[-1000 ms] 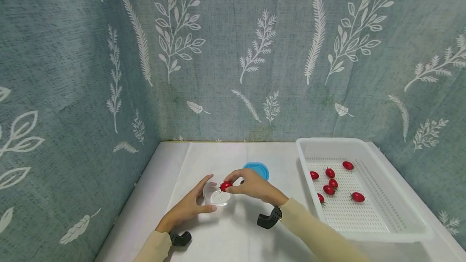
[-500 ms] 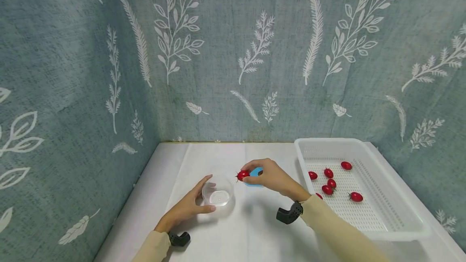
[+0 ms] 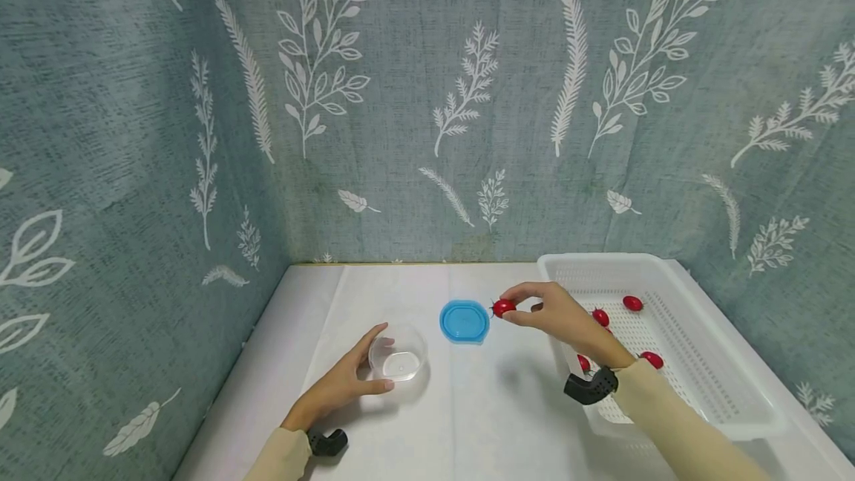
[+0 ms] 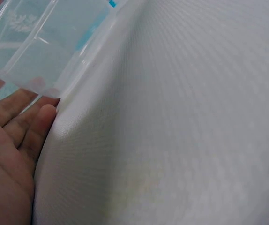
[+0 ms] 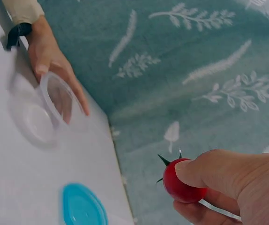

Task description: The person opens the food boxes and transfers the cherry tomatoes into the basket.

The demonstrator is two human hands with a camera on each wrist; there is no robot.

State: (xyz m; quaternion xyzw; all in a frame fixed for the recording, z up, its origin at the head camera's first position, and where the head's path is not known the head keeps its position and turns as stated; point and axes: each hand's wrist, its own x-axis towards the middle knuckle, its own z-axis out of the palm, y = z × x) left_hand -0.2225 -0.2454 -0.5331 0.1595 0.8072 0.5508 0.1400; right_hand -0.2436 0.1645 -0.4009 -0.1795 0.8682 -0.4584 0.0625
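A red cherry tomato with green sepals is pinched between the thumb and fingers of my right hand, above the table just right of a round blue lid. The right wrist view shows the thumb lying across the tomato. A clear round plastic tub stands on the white table, its mouth upward and no tomato inside. My left hand holds the tub from its left side, thumb in front and fingers behind. In the left wrist view, fingers sit at the tub's lower wall.
A white perforated basket stands on the right with several cherry tomatoes, one near its back; my right forearm covers part of it. Patterned blue-grey cloth hangs behind the table and on both sides.
My right hand has carried the cherry tomato from over the tub rightward past the blue lid toward the basket, uncovering the lid. My left hand and the tub have stayed in place.
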